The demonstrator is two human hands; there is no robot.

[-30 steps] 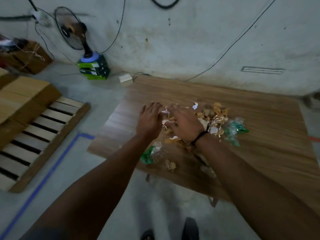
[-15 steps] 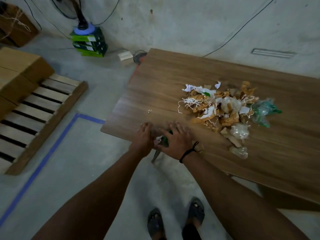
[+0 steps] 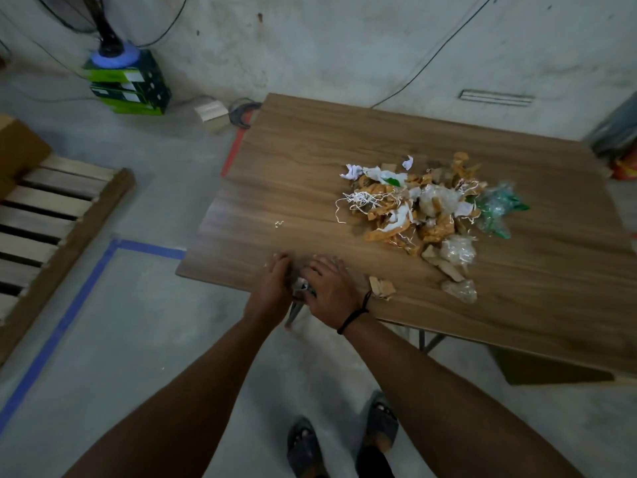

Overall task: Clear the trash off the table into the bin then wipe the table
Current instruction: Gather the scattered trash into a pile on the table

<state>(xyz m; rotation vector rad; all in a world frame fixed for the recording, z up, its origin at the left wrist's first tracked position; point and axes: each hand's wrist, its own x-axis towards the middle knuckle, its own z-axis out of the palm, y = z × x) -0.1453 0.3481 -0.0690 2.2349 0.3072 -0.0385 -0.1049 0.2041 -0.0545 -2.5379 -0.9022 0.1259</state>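
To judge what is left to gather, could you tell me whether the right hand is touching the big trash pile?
Apart. The head view shows bare table between the right hand and the pile, which lies farther back.

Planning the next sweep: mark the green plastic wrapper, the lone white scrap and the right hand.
green plastic wrapper point(image 3: 496, 212): head view, crumpled middle.
lone white scrap point(image 3: 278, 223): head view, its centre.
right hand point(image 3: 331, 288): head view, back of the hand.
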